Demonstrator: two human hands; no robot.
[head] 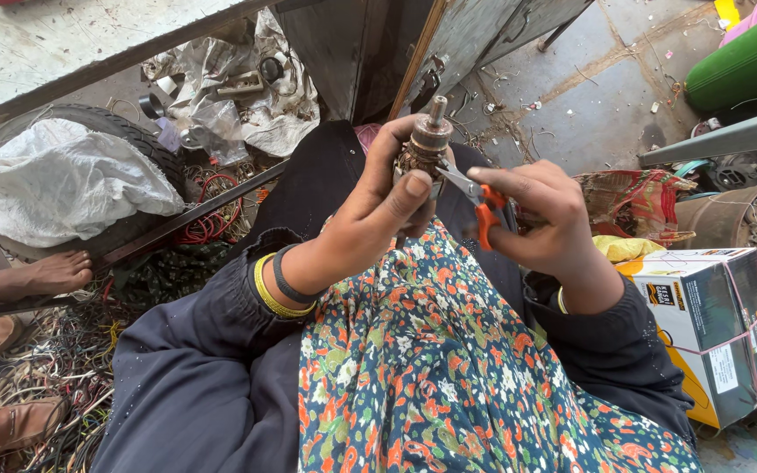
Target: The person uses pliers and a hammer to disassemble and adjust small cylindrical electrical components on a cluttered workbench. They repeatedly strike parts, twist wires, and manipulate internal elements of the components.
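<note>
Cluttered workshop floor (589,96) of grey concrete spreads around a seated person in a dark top and a flowered skirt (449,368). At far left, a bare foot (45,276) of someone else rests by a tangle of scrap wires (72,359), with brown sandals (2,425) below it. Above lies a tyre (124,131) with a white sack (67,180) slumped on it, and crumpled plastic sheets (247,96) beyond.

Near the middle, the left hand (378,215), with yellow and black bangles at the wrist, is closed around a motor rotor (427,144), held upright above the lap with its shaft pointing up. Just beside it, the right hand (545,219) grips orange-handled pliers (479,201), whose metal tips touch the side of the rotor.

Further right, a cardboard box (716,328) tied with string sits by the person's elbow, and a green cylinder (733,66) lies at the top corner.
</note>
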